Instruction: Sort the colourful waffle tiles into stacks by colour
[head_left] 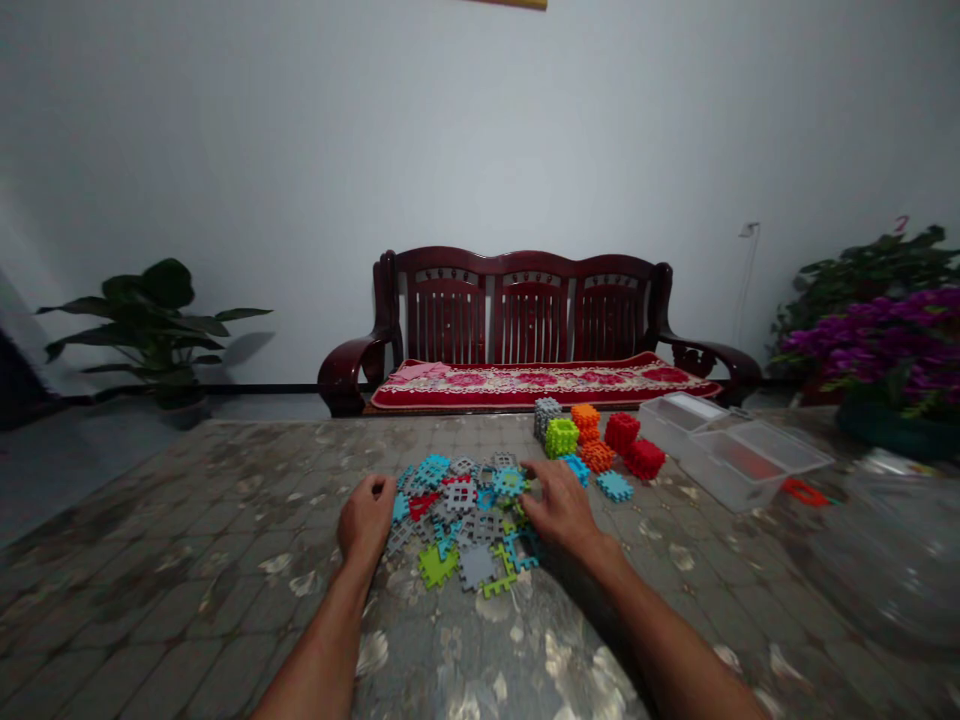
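A heap of flat interlocking plastic tiles (pixel 459 497) in blue, grey, green and red lies on the table between my two hands. My left hand (pixel 364 520) rests against the heap's left edge, its fingers loosely curled, with a gap between thumb and index finger. On the opposite side, my right hand (pixel 561 508) touches the tiles at the heap's right edge, thumb and fingers apart. Nearest to me in the heap are a green tile (pixel 438 566) and a solid grey tile (pixel 478 567). Some fingertips are hidden among the pieces.
Beyond my right hand stand assembled cubes: grey (pixel 547 415), green (pixel 562 438), orange (pixel 597 457) and red (pixel 645 459). A blue piece (pixel 615 487) lies near them. Clear plastic boxes (pixel 739 478) and an orange-red item (pixel 805 492) are farther right. A wooden bench (pixel 529 300) stands behind the table.
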